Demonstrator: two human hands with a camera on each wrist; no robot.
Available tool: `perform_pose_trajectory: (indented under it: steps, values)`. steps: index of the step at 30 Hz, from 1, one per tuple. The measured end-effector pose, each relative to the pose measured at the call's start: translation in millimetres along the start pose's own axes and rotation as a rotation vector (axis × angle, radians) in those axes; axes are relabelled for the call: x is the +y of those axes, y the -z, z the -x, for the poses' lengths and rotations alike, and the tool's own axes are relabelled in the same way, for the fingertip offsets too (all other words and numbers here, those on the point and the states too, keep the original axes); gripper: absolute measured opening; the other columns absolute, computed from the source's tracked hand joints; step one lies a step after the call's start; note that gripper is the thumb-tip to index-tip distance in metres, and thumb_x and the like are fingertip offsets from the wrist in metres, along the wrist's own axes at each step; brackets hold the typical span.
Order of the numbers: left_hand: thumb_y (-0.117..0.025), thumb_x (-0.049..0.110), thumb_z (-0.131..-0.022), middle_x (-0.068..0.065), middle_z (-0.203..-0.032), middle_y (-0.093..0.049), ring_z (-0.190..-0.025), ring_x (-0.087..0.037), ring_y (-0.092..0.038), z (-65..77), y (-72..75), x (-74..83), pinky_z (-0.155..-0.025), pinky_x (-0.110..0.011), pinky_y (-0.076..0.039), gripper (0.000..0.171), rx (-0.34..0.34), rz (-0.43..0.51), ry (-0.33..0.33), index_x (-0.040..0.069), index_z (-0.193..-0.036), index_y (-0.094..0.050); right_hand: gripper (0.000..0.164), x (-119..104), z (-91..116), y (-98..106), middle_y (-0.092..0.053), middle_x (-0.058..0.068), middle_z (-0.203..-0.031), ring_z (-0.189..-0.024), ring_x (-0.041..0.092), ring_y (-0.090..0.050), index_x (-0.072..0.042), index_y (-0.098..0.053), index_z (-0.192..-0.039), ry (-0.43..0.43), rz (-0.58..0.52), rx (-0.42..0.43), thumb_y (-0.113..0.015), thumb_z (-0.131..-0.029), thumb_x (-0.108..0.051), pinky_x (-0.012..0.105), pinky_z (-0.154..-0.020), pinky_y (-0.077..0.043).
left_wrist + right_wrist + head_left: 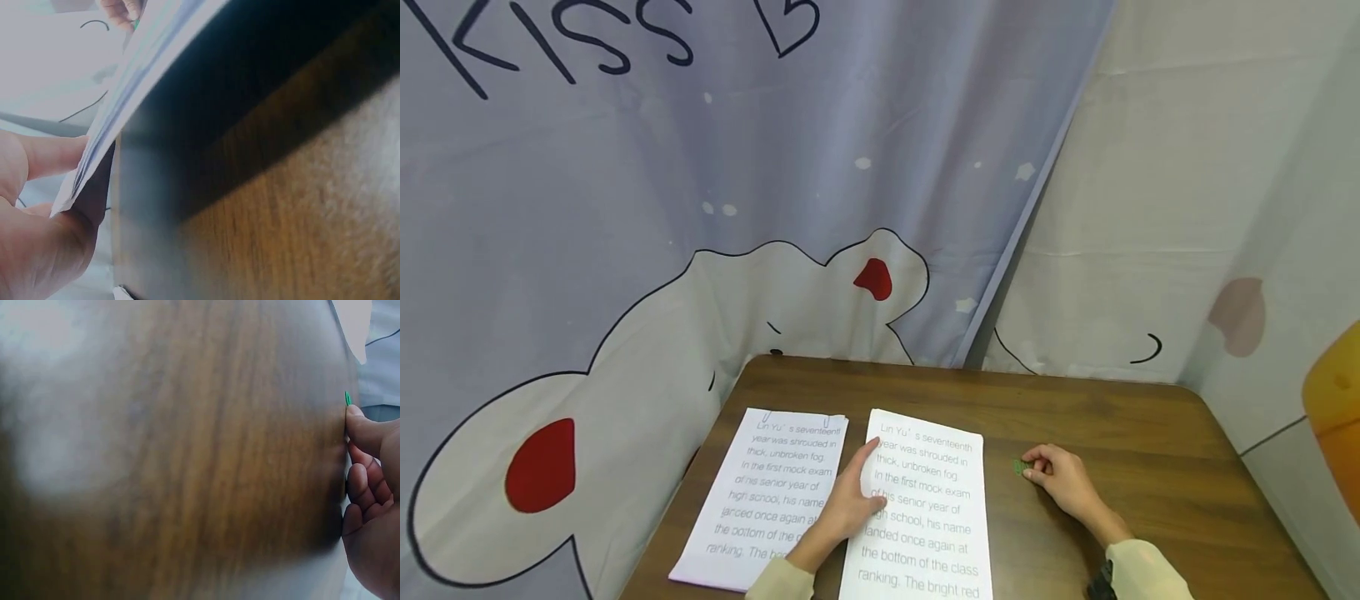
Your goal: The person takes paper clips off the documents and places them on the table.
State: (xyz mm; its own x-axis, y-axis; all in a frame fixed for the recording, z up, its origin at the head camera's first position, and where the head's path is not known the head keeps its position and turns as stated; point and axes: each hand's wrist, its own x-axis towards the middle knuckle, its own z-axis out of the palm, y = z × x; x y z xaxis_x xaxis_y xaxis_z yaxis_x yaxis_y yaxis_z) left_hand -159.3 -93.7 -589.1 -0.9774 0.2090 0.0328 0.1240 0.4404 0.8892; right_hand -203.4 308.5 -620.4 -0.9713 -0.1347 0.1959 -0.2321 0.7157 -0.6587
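Note:
My left hand (848, 502) grips the left edge of a stack of printed sheets (925, 500). In the left wrist view the thumb lies on one face of the stack (119, 106) and the fingers on the other, with the edge tilted up off the table. To the right of that stack, my right hand (1066, 479) is low over the tabletop and pinches a small green paper clip (1021, 467). Only a tip of the green paper clip (348, 398) shows beyond the thumb in the right wrist view; the fingers hide the rest.
A second printed stack (760, 492) lies on the left, with paper clips (827, 420) along its top edge. Both stacks rest on a brown wooden table (1150, 450). A printed curtain (850, 167) hangs behind the table's far edge.

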Motion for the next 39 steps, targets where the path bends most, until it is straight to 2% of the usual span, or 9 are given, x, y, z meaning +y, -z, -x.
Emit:
perform_pose_trajectory:
  steps: [4, 9, 11, 14, 17, 23, 26, 32, 39]
  values:
    - [-0.073, -0.012, -0.079, -0.026, -0.159, -0.049, -0.124, -0.042, -0.066, -2.1, -1.9, -2.5, -0.096, -0.050, -0.061, 0.099, 0.007, -0.018, 0.010, 0.012, -0.166, -0.031, 0.015, 0, 1, 0, -0.059, -0.003, -0.081, -0.071, 0.005, -0.049, -0.006, -0.077, -0.101, -0.017, -0.016, -0.001, -0.084, -0.087, -0.003, 0.022, -0.060, -0.044]
    - [-0.068, -0.018, -0.076, -0.026, -0.160, -0.048, -0.139, -0.045, -0.056, -4.4, -5.9, -3.0, -0.112, -0.054, -0.050, 0.100, 0.037, -0.106, -0.026, 0.005, -0.165, -0.029, 0.016, -1, 1, 0, -0.059, -0.003, -0.082, -0.071, 0.005, -0.048, -0.006, -0.077, -0.101, -0.018, -0.018, 0.003, -0.084, -0.086, -0.003, 0.021, -0.060, -0.043]
    - [-0.067, -0.020, -0.075, -0.026, -0.158, -0.050, -0.139, -0.044, -0.056, -4.5, -8.0, -2.0, -0.113, -0.053, -0.050, 0.101, 0.051, -0.180, -0.034, 0.004, -0.165, -0.030, 0.017, -1, 1, -1, -0.058, -0.003, -0.081, -0.071, 0.005, -0.048, -0.006, -0.077, -0.100, -0.019, -0.020, 0.008, -0.084, -0.085, -0.002, 0.021, -0.060, -0.043]
    - [-0.070, -0.018, -0.075, -0.026, -0.143, -0.060, -0.112, -0.038, -0.070, -3.5, -10.1, -0.1, -0.088, -0.042, -0.064, 0.099, 0.075, -0.323, -0.023, 0.005, -0.164, -0.033, 0.017, 0, 1, -1, -0.059, -0.003, -0.081, -0.071, 0.004, -0.048, -0.006, -0.077, -0.100, -0.016, -0.014, 0.008, -0.084, -0.086, -0.003, 0.021, -0.060, -0.044]
    - [-0.076, -0.011, -0.075, -0.021, -0.122, -0.066, -0.078, -0.020, -0.065, -2.0, -11.4, 1.3, -0.055, -0.029, -0.052, 0.095, 0.101, -0.457, 0.001, 0.007, -0.161, -0.041, 0.016, 1, 0, -2, -0.059, -0.003, -0.081, -0.070, 0.004, -0.048, -0.006, -0.077, -0.101, -0.011, -0.014, 0.001, -0.084, -0.087, -0.004, 0.021, -0.060, -0.044]
    - [-0.084, -0.004, -0.072, -0.018, -0.114, -0.061, -0.060, -0.011, -0.052, -1.9, -13.3, 0.0, -0.045, -0.022, -0.041, 0.092, 0.144, -0.522, 0.013, 0.007, -0.156, -0.048, 0.015, 3, -1, -2, -0.059, -0.003, -0.081, -0.070, 0.004, -0.048, -0.007, -0.077, -0.101, -0.027, -0.031, -0.006, -0.084, -0.087, -0.004, 0.021, -0.060, -0.044]
    - [-0.088, 0.000, -0.070, -0.017, -0.118, -0.057, -0.061, -0.011, -0.051, -1.9, -14.4, -1.7, -0.046, -0.023, -0.041, 0.093, 0.181, -0.552, 0.021, 0.008, -0.155, -0.050, 0.015, 3, 0, -3, -0.058, -0.003, -0.081, -0.070, 0.004, -0.048, -0.006, -0.077, -0.100, -0.010, -0.031, 0.002, -0.084, -0.087, -0.003, 0.021, -0.059, -0.044]
    - [-0.093, 0.008, -0.069, -0.016, -0.122, -0.052, -0.088, -0.021, -0.055, -2.3, -15.7, -3.3, -0.055, -0.028, -0.043, 0.093, 0.227, -0.602, 0.037, 0.010, -0.153, -0.054, 0.014, 1, 2, -1, -0.058, -0.004, -0.079, -0.068, 0.003, -0.047, -0.005, -0.077, -0.097, 0.027, -0.024, 0.034, -0.084, -0.085, -0.001, 0.021, -0.058, -0.043]
    - [-0.095, 0.009, -0.067, -0.016, -0.122, -0.051, -0.098, -0.027, -0.055, -0.3, -14.0, -3.7, -0.056, -0.030, -0.044, 0.093, 0.245, -0.601, 0.048, 0.011, -0.152, -0.055, 0.013, 0, 1, -1, -0.059, -0.003, -0.081, -0.069, 0.004, -0.047, -0.006, -0.077, -0.100, -0.013, -0.019, -0.006, -0.082, -0.088, -0.003, 0.021, -0.059, -0.043]
